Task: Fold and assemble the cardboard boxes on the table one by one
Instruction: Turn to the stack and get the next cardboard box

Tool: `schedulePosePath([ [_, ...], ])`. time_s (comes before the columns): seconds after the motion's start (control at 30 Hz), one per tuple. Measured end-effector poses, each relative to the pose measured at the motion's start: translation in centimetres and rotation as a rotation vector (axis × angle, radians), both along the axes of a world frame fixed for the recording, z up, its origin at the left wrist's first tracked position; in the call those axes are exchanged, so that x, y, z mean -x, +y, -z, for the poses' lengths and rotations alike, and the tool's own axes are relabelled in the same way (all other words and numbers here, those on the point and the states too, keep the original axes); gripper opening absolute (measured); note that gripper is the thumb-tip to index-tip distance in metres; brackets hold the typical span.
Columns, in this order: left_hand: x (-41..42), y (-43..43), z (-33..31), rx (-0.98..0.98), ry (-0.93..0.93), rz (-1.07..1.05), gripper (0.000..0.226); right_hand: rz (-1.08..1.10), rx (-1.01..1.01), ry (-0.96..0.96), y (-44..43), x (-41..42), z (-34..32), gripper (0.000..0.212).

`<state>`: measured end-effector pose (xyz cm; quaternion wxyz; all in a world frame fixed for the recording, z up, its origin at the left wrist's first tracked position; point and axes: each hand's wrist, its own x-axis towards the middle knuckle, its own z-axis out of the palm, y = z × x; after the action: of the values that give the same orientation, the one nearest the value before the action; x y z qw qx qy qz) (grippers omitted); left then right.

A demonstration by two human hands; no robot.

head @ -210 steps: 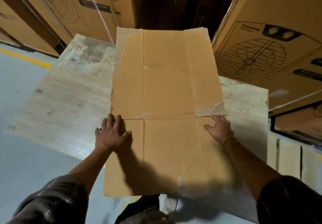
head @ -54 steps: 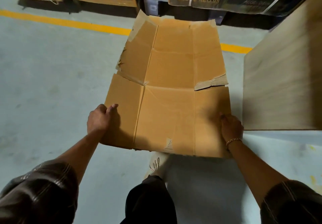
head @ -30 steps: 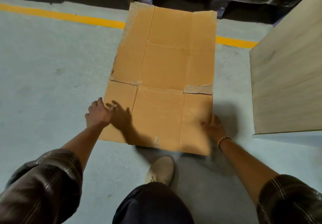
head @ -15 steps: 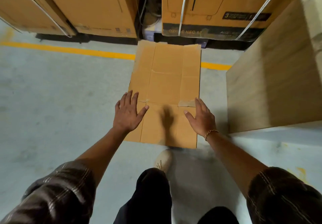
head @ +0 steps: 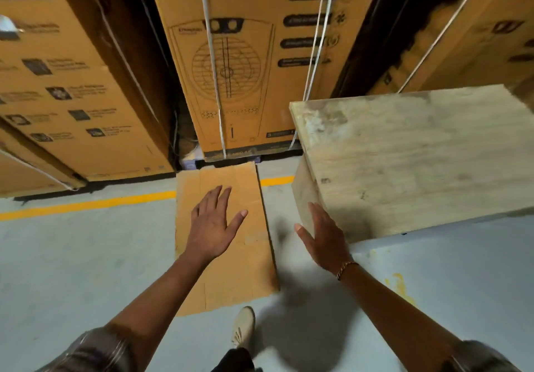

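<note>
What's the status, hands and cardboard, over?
Hands open, empty: left hand over the cardboard, right hand by the table. Cardboard flat on the floor, unfolded. A shoe by its near edge.

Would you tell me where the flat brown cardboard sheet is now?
In the head view, the flat brown cardboard sheet lies on the grey floor, left of the wooden table.

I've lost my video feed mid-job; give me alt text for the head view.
A flat, unfolded cardboard sheet lies on the grey floor, with both hands open and holding nothing: the left hand over the sheet, the right hand beside a corner of the wooden table. Strapped printed cartons stand behind a yellow floor line.
</note>
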<state>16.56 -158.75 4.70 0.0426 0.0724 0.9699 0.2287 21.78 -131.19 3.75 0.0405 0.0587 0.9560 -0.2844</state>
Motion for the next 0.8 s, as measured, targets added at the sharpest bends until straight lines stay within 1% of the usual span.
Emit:
schedulePosePath([
  [0.07, 1.7, 3.1, -2.6, -0.018, 0.032, 0.085, 0.085, 0.062, 0.028, 0.015, 2.7, -0.4, -2.9, 0.096],
  [0.2, 4.8, 11.2, -6.3, -0.071, 0.076, 0.242, 0.086, 0.243, 0.080, 0.093, 10.1, -1.4, -6.6, 0.091],
  [0.4, 5.6, 27.8, -9.5, -0.170, 0.118, 0.501, 0.078, 0.483, 0.083, 0.192, 23.8, -5.8, -9.3, 0.092],
  [0.53, 4.2, 40.5, -10.4, -0.198, 0.153, 0.620, 0.075, 0.589, 0.096, 0.212, 33.9, -9.7, -9.9, 0.069],
  [0.67, 1.1, 53.2, -11.3, -0.264, 0.118, 0.667, 0.079, 0.696, 0.119, 0.195, 44.1, -14.7, -11.3, 0.075],
  [0.77, -1.2, 61.8, -11.8, -0.283, 0.115, 0.744, 0.077, 0.751, 0.105, 0.177, 51.0, -18.5, -12.1, 0.094],
  [0.8, -2.0, 64.3, -12.0, -0.288, 0.113, 0.766, 0.078, 0.771, 0.103, 0.165, 53.3, -19.5, -12.3, 0.095],
])
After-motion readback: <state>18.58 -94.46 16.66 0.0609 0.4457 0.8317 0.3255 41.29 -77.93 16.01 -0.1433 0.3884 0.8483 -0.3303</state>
